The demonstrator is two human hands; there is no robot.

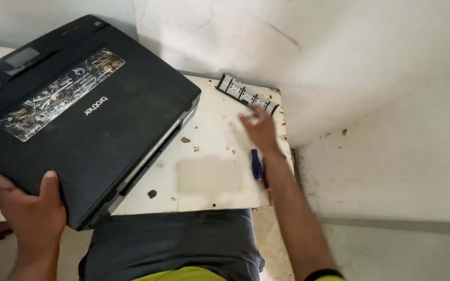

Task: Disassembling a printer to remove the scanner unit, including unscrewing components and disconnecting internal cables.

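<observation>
Two bare hands at work, head view: the left hand (24, 208) clamps its grip on the near corner of a bulky, rigid black printer (79, 109) at ten o'clock on the table (209, 177), likely heavy, best held under the edges; the right hand (260, 127), fingers spread, touches a black cartridge holder (246, 93) at one o'clock.

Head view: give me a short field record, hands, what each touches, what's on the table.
left hand: grips the near corner of the black printer, thumb on top
right hand: blurred, reaching out flat over the far right of the table, next to the black panel strip; contact cannot be told
printer: lid shut, overhangs the table's near edge
table: white, chipped, against the wall
screwdriver: blue handle, lies by the right wrist
wristband: black, on the right arm
</observation>
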